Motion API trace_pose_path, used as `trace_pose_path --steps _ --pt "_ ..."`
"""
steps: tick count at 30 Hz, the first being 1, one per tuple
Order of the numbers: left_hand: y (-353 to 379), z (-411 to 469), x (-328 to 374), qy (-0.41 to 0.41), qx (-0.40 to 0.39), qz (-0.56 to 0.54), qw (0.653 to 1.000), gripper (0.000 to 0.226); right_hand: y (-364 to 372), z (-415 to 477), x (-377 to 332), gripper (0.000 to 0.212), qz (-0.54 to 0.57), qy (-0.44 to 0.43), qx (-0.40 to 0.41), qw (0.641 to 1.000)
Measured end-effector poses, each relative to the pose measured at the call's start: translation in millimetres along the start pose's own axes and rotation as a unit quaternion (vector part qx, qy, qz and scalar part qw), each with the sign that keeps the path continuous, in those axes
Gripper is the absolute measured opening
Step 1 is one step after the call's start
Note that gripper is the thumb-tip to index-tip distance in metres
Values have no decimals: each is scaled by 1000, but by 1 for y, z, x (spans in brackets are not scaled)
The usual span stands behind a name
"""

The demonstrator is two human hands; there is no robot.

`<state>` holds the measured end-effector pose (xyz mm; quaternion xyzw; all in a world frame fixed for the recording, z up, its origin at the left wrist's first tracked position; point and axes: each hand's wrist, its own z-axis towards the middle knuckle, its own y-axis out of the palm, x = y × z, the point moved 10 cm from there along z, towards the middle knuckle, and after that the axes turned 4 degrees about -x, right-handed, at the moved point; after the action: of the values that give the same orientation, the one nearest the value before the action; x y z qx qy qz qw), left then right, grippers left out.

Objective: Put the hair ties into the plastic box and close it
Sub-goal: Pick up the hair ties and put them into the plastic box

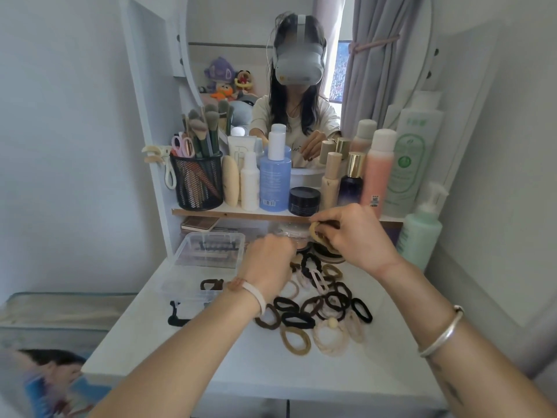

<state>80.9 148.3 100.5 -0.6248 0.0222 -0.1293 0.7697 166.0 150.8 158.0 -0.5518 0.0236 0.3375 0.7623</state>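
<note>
The near part of the surface, in front of the pile of hair ties, lies bare, giving open room between the two forearms and toward the front edge. The plastic box stands open at the left, its raised lid closing off the way behind it. At the back, a low shelf crowded with bottles and a mesh brush holder overhangs the surface, leaving only a shallow gap beneath.
</note>
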Motion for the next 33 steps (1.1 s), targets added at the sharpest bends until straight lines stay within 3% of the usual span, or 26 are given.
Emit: trace_pose_path --steps 4,7,14,17,22,26,29,33 --pt "-55 -6 -34 -36 85 -60 994 22 -5 6 -12 25 18 -5 16 1000" --pt "-75 -20 -71 -70 98 -93 988 22 3 13 -29 25 25 -22 7 999" --pt "-32 -45 -108 -70 -62 -54 994 21 52 31 -90 22 83 -70 -47 993" --pt "-25 -50 -113 -63 -90 -70 992 28 80 36 -102 22 89 -78 -69 991" --pt "-60 -52 -134 -101 9 -98 990 29 119 37 -88 20 69 -26 -95 993" --pt "-81 -49 -132 -94 82 -140 982 30 134 31 -90 20 1 -44 -144 989" --pt "-88 -38 -118 -73 101 -168 978 29 122 29 -85 32 -8 -58 -135 989" --pt "-90 -23 -91 -42 104 -197 974 28 101 20 -40 30 -7 -6 -115 993"
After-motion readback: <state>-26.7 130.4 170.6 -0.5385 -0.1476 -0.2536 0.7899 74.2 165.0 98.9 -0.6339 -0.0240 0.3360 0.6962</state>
